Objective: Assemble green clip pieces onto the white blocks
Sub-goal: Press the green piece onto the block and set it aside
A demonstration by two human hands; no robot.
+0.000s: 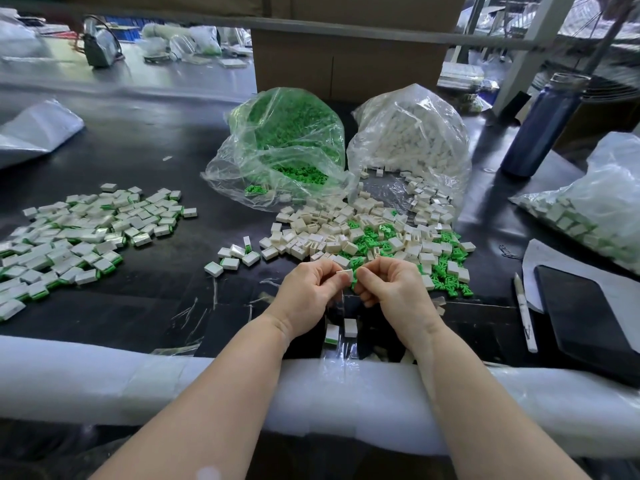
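Centrally, from the head camera, seen meeting just on the near side of the mixed heap (374,240) of loose white blocks and green clips: left hand (308,292) and right hand (391,289), knuckles up, fingertips almost touching. Pinched in the curled left fingers (341,277), a white block (344,272), only its thin upper edge showing, long axis running roughly left to right toward the other hand. Pinched in the curled right fingers (363,271), a green clip (354,276), lying directly right of the block and touching or very nearly touching its end; whether already partly seated could not be told, the joint being hidden by fingertips. Judged as the pressing-in step: clip to travel leftward along the block's long axis, both hands equally near, neither needing to reach. Well left of the heap, spread out, a finished pile (79,233) of blocks with green edges. Behind the heap, a bag of green clips (287,147) and, to its right, a bag of white blocks (412,133), both open toward it. Nearer than the heap, under the wrists, two more blocks (349,327) standing on the dark table (138,161), one with a green edge.
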